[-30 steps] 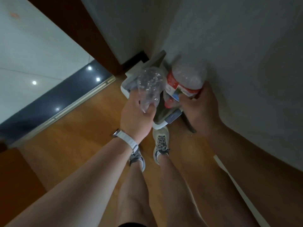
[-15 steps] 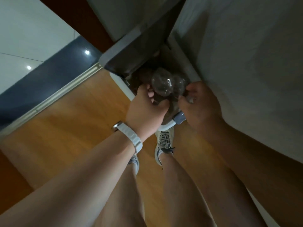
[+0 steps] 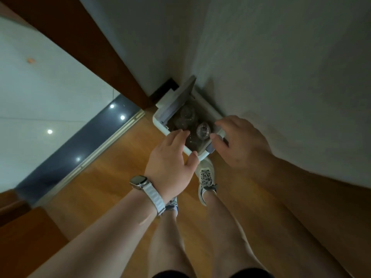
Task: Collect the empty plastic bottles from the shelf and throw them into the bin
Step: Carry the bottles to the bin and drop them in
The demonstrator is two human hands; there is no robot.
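**Over the corner bin: both hands hovering empty, bottles lying inside**

At far left, a glossy tiled floor (image 3: 40,93) is reflecting small lights, and a metal threshold strip (image 3: 104,147) is running diagonally along its edge. A dark wooden door frame (image 3: 80,47) is slanting down above it toward the corner. Right of the strip, the wooden floor (image 3: 112,187) is lying open up to the bin's left side.

The left hand (image 3: 172,163), with a watch (image 3: 138,181) on its wrist, is hovering over the bin's near-left rim. Its fingers are lying straight and slightly spread, gripping nothing. The thumb tip is sitting at the near edge, though whether it is touching cannot be told.

The white bin (image 3: 160,125) is standing in the corner, its right side close against the wall (image 3: 281,77). Its lid (image 3: 178,103) is standing raised and tilted along the far-left edge, leaving the mouth open. Clear plastic bottles (image 3: 203,129) are lying inside, below the rim and between the two hands.

A grey shoe (image 3: 206,181) is pointing at the bin's near corner, its toe just beside it.

The right hand (image 3: 243,145) is hanging over the bin's right rim, between bin and wall. Its fingers are loosely curved and apart, holding nothing.
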